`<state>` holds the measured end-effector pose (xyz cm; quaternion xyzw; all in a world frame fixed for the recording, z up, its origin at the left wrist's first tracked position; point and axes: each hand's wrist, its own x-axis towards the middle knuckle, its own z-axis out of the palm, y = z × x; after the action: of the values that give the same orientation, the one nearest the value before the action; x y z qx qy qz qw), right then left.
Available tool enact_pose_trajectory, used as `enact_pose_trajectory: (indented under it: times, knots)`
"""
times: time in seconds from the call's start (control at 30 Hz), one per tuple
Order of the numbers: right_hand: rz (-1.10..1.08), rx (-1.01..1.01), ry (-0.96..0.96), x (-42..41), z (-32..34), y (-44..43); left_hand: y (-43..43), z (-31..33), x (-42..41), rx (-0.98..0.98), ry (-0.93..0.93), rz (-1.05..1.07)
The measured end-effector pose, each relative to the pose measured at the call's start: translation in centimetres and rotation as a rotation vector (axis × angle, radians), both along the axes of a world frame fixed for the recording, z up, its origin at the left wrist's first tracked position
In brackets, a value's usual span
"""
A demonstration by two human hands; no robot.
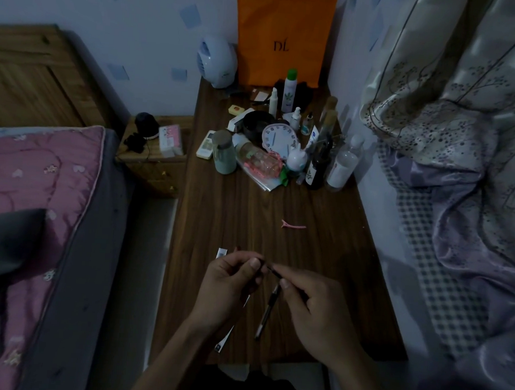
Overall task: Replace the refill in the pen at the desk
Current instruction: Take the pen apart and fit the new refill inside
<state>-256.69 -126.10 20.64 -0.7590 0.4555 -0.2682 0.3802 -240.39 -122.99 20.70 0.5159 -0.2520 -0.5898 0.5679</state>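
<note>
Over the near part of the dark wooden desk (321,259), my left hand (229,286) and my right hand (312,306) meet at the fingertips. Between them they pinch a thin dark stick, seemingly a refill (271,269), my left hand at its left end and my right hand at its right end. A dark pen barrel (268,311) lies on the desk under my hands, pointing toward me. A long white packet (225,337) lies under my left wrist, mostly hidden.
A pink hair clip (293,226) lies mid-desk. Bottles, a white clock (279,139) and an orange bag (282,36) crowd the far end. A bed with a pink quilt (33,187) is at left, bedding and curtain (462,177) at right.
</note>
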Motion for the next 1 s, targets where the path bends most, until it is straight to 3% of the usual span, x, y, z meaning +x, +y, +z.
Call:
enact_pose_trajectory:
  times: [0.27,0.57,0.83,1.0]
  knots:
    - [0.013,-0.042,0.097,0.2,0.6,0.0,0.1,-0.1,0.6,-0.02,-0.106,-0.04]
    - [0.029,-0.006,0.201,0.4,0.8,0.1,0.0,0.0,1.0,-0.084,-0.388,-0.077]
    - [0.018,0.002,0.191,0.3,1.0,-0.3,-0.5,-0.4,0.8,-0.107,-0.41,-0.078]
    - [0.009,0.14,0.135,-0.1,-0.1,-0.7,-0.6,-1.6,0.5,-0.068,-0.401,-0.053]
